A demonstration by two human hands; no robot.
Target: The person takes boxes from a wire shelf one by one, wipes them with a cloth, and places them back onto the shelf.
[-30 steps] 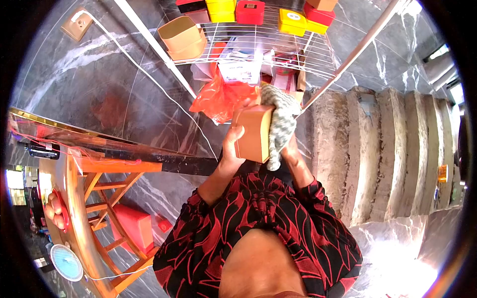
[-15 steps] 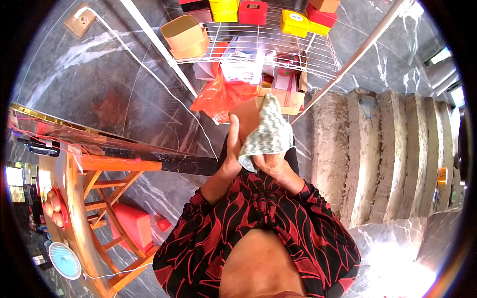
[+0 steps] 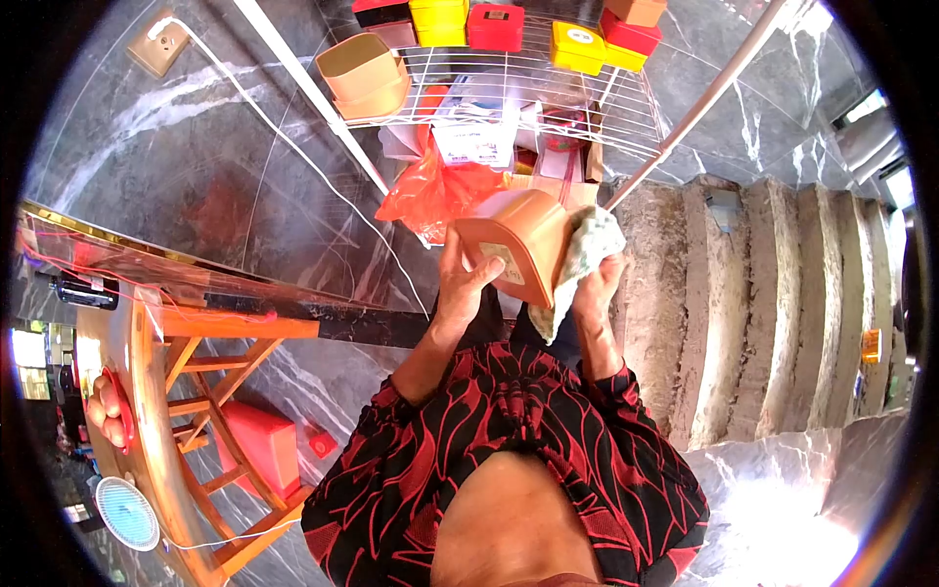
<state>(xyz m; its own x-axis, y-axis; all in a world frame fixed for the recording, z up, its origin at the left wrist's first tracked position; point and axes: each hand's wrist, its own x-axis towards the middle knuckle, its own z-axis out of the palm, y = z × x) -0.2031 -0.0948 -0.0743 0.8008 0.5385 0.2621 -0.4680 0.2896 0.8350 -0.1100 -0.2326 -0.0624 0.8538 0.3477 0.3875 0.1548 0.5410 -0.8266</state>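
A tan-orange box (image 3: 523, 240) with rounded corners and a pale label on one face is held up in front of my body. My left hand (image 3: 467, 289) grips its left side, the thumb lying across the face near the label. On the other side, my right hand (image 3: 595, 292) is closed on a green-and-white cloth (image 3: 584, 256). The cloth lies against the box's right side and hangs down below my fingers. Part of the right-hand fingers is hidden behind the cloth.
Ahead stands a white wire rack (image 3: 469, 64) with red and yellow boxes and a tan container (image 3: 364, 73). An orange plastic bag (image 3: 440, 191) lies below it. Concrete steps (image 3: 743, 313) rise at the right. A wooden chair (image 3: 210, 391) and a red fruit bowl (image 3: 110, 411) are left.
The box has turned so its labelled face now shows. My right hand and the cloth have moved right, from over the box to its right side.
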